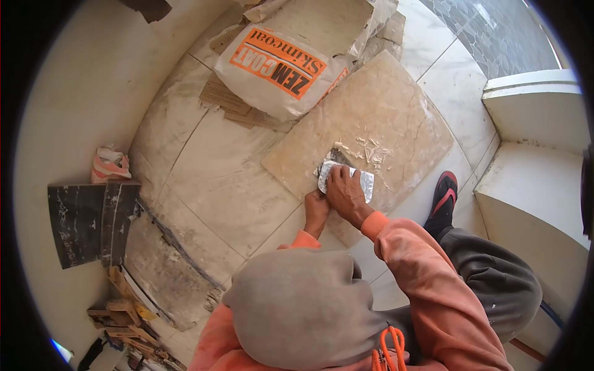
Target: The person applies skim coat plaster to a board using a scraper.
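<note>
A silvery, flat, rounded-cornered piece (365,185) lies under my right hand (344,190), whose fingers press bent over its left part. Close beside it on the left, my left hand (317,207) is closed near the piece's lower left edge; what it holds, if anything, is hidden. Both hands are over a beige marbled tile (408,111) set at an angle on the floor. Just above the silvery piece is a dark grey patch (338,156). Pale shavings (373,151) are scattered to the right of that patch.
A white and orange Skimcoat bag (278,68) lies at the top, with cardboard (229,99) under it. Dark tile pieces (77,216) and a pink-white bag (111,164) stand at the left wall. Wood scraps (127,315) lie lower left; a white step (538,179) is at right.
</note>
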`<state>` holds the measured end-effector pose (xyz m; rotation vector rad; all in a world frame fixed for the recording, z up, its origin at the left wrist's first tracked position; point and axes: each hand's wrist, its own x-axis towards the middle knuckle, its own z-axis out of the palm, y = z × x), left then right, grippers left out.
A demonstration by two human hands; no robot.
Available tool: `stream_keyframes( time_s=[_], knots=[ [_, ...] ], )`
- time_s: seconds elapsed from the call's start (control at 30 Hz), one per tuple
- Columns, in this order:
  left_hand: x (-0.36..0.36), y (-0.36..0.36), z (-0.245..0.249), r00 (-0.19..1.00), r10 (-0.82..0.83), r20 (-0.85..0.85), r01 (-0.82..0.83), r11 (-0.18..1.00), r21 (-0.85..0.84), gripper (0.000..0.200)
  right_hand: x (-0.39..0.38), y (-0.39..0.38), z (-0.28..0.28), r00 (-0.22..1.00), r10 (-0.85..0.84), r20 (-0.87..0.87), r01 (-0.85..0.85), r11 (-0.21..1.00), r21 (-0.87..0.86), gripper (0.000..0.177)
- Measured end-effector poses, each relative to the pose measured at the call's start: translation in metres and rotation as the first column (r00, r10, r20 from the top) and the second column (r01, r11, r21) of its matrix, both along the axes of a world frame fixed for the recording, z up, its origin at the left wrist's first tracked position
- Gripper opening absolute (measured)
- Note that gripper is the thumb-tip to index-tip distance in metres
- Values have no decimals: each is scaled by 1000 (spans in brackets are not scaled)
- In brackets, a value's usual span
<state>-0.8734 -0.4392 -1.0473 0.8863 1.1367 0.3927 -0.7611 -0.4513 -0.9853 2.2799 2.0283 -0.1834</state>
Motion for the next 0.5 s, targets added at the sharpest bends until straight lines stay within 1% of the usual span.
stream_keyframes(
  time_s=[0.03, 0.07, 0.13, 0.17, 0.2, 0.23, 0.3, 0.33, 0.43, 0.5],
  knots=[
    [-1, 1, 5, 1000, -4, 1, 4, 998, -68, 10, 3, 4, -1, 1000, -3, -14, 3, 1000, 14, 23],
    [-2, 1, 4, 1000, -14, -22, 14, 1000, -17, 11, 2, 8, 1, 999, -8, 33, 7, 1000, 30, 23],
    [-1, 2, 3, 998, -15, -58, 20, 996, 87, 14, -2, 4, -4, 999, -32, 23, 31, 998, 46, 23],
    [2, 2, -3, 999, 15, -29, -12, 995, 98, 13, -2, 5, -5, 999, -36, 23, 34, 997, 62, 24],
    [1, -1, -9, 999, 40, -3, -40, 994, 104, 13, -6, 0, -3, 998, -53, -30, 53, 999, -11, 24],
    [1, -5, -16, 998, 62, 21, -64, 992, 106, 13, -5, 0, -3, 998, -49, -25, 49, 999, -10, 24],
    [1, -2, -10, 999, 28, -27, -25, 995, 99, 13, -2, 1, 1, 999, -46, -17, 46, 999, -11, 24],
    [-1, -2, -6, 998, 3, -55, 2, 996, 93, 12, -1, 4, 0, 999, -29, 27, 29, 999, 15, 25],
    [-3, -1, -9, 998, -40, -38, 43, 996, 80, 12, -8, 4, -6, 995, -99, 11, 99, 994, 46, 25],
    [-5, -1, -14, 997, -41, -59, 48, 992, 117, 12, -9, 3, 0, 997, -73, -6, 73, 997, -27, 25]
  ],
)
